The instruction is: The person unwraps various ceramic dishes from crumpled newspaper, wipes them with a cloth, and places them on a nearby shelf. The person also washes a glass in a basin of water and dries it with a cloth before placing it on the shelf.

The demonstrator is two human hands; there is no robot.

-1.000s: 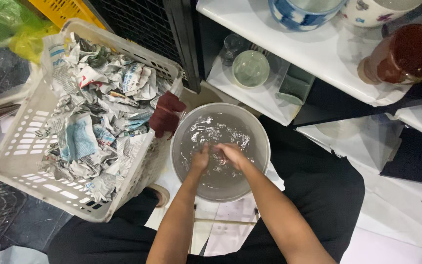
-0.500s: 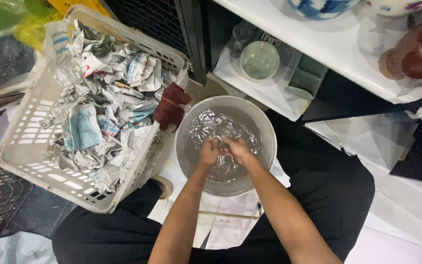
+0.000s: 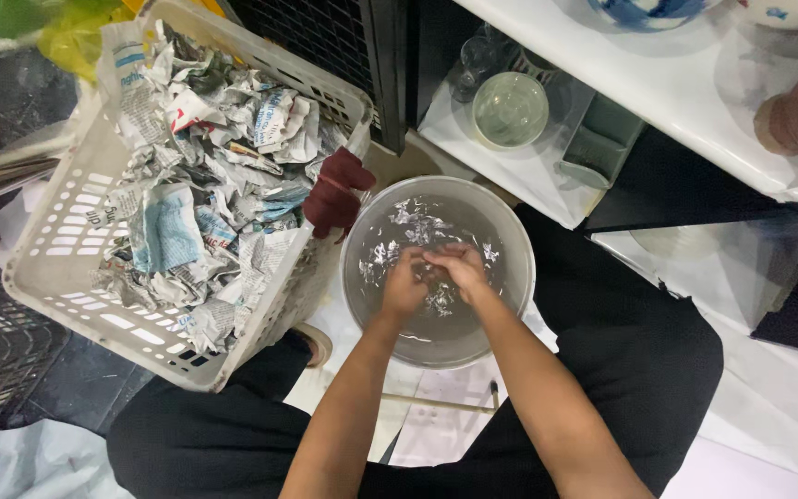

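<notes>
Left hand (image 3: 405,285) and right hand (image 3: 459,268) are dipping together into the grey water bucket (image 3: 510,240), fingers curled around soggy paper scraps (image 3: 436,294); basket of crumpled newspaper (image 3: 57,277) sitting just beside.

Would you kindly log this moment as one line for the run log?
left hand: in bucket, on wet paper scraps | right hand: same, beside left | basket: crumpled newspaper, left of bucket

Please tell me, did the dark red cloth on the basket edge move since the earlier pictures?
No. The dark red cloth hangs over the same corner of the white basket, beside the grey bowl; only the camera shifted.
</notes>
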